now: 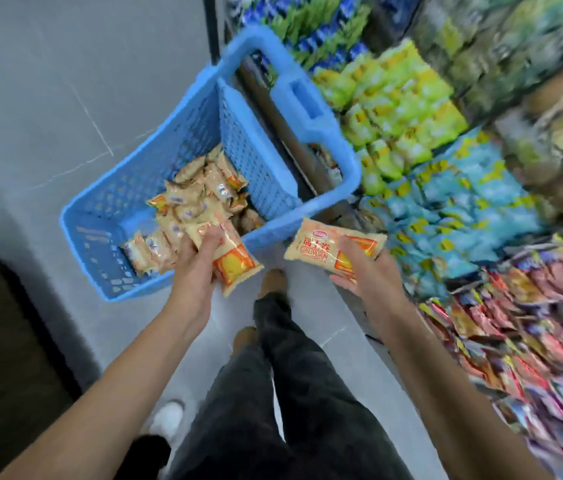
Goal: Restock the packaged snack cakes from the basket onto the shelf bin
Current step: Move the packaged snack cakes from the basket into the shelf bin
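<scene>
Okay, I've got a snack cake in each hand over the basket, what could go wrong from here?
The left hand pinches its snack cake pack by one end, so it might slip back into the blue basket. The right hand cradles its pack loosely. The shelf packets are similar and blurred, so a pack could land in the wrong bin.

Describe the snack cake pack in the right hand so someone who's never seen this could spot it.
Find the blue basket on the floor. Just past its near right corner, the right hand holds one beige pack apart from the pile, its red lettering facing up.
</scene>
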